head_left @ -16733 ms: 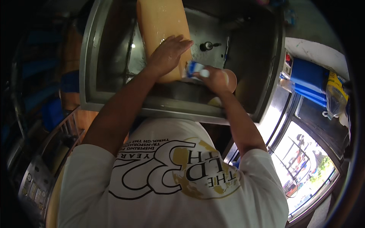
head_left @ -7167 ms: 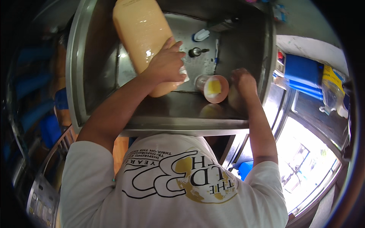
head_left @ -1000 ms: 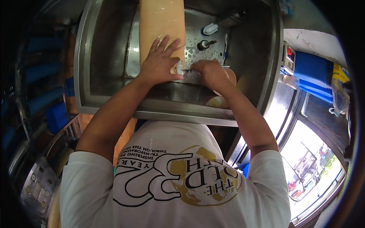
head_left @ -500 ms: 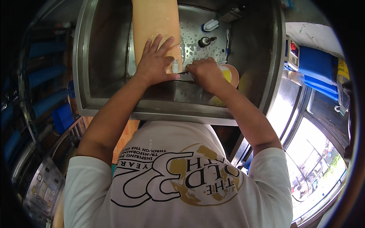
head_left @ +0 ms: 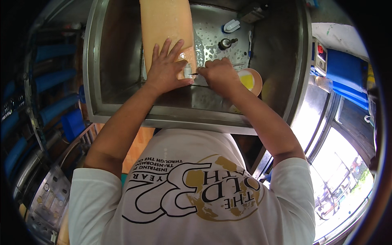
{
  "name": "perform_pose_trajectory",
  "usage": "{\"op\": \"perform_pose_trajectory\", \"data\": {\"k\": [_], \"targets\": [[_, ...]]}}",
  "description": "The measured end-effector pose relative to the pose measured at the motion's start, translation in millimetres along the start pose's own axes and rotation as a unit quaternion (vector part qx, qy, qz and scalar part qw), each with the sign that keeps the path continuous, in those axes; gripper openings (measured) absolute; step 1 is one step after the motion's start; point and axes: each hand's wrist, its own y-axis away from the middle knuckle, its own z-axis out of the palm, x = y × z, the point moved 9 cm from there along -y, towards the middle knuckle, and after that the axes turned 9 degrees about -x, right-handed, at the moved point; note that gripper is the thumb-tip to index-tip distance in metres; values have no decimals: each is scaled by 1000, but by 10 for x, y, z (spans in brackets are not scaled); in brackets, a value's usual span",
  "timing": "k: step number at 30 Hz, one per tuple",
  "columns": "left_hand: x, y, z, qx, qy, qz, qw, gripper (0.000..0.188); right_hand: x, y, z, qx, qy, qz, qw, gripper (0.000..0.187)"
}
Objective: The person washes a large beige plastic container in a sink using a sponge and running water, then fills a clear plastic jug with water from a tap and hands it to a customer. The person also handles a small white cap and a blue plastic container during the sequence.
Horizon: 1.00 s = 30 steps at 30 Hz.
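A long tan plastic-looking container (head_left: 165, 22) lies in the metal sink (head_left: 175, 116), with a small white fitting (head_left: 188, 70) at its near end. My left hand (head_left: 164, 71) rests on that end, fingers spread over the wet surface. Its thumb stretches out just below the white fitting. From the right, my right hand (head_left: 221, 76) is closed around a thin dark tool (head_left: 195, 74), most of it hidden in the fist. The tool's tip is at the right side of the fitting; I cannot tell whether it touches.
A tan bowl (head_left: 257, 78) with a yellow sponge (head_left: 247, 81) in it sits right of my right hand. Farther back in the sink are a dark round metal piece (head_left: 225, 43), a white-backed scrub brush (head_left: 232, 26) and a slim brush (head_left: 250, 43) by the right wall.
The tool has risen from just below and right of the white fitting to beside it. My left hand stays nearly in place. The whole view has shifted slightly.
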Motion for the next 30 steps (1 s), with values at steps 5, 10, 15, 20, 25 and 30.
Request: {"op": "perform_pose_trajectory", "data": {"k": [5,10,15,20,25,30], "targets": [[24,4,9,-7,-7,4,1000,60,-16,-8,-32,12,7,-20,1000,18],[3,2,60,-33,-16,-12,999,61,-88,5,-18,13,25,-37,999,18],[15,-13,52,-26,-15,-12,999,61,-32,16,-5,21,18,-10,1000,18],[24,-16,44,-31,-24,-11,999,62,-6,8,-29,23,-4,-1,1000,18],[29,-25,35,-27,-29,-6,999,62,3,3,-12,13,0,11,1000,18],[22,-28,38,-13,-31,-4,999,62,-83,46,4,-1,-7,-2,1000,17]]}}
